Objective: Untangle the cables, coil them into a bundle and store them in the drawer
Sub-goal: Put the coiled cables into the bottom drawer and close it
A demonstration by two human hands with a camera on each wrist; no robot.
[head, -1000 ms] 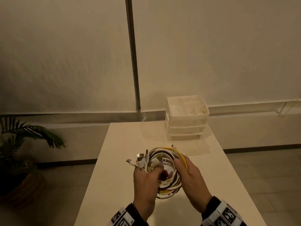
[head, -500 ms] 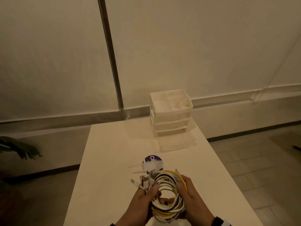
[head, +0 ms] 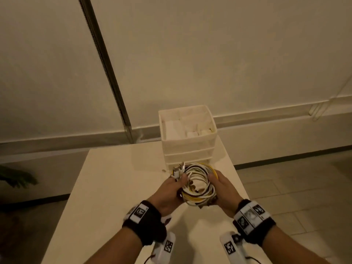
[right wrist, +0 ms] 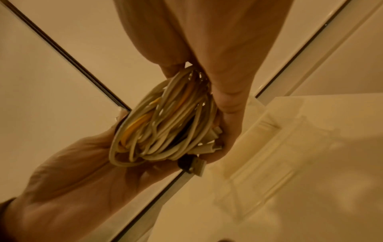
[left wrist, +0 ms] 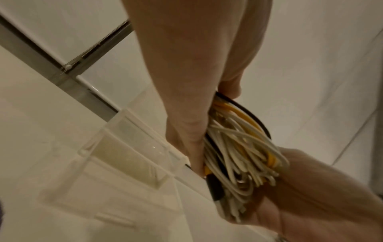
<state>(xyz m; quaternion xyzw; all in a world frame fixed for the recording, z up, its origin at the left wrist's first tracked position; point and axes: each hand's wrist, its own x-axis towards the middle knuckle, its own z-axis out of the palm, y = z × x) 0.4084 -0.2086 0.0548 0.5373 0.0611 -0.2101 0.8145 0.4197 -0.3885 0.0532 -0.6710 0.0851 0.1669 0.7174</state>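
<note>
A coil of white, yellow and dark cables (head: 198, 182) hangs between both hands above the white table (head: 114, 187), just in front of the white drawer unit (head: 187, 138). My left hand (head: 176, 185) grips its left side, where several plugs stick up. My right hand (head: 219, 182) grips its right side. In the left wrist view the left hand's fingers (left wrist: 192, 139) curl round the coil (left wrist: 238, 147), with a clear pulled-out drawer (left wrist: 116, 163) beside them. The right wrist view shows the coil (right wrist: 165, 127) pinched in the right hand's fingers (right wrist: 228, 104), and the left hand (right wrist: 72, 172) opposite.
The drawer unit's open top tray holds white blocks (head: 190, 128). A dark plant (head: 17, 178) stands on the floor to the left of the table. A dark vertical strip (head: 106, 73) runs down the wall behind. Tiled floor (head: 285, 197) lies to the right.
Both hands have carried the coil forward, from mid-table to just in front of the drawer unit. A round blue-and-white object seen behind the coil half a second ago is out of sight.
</note>
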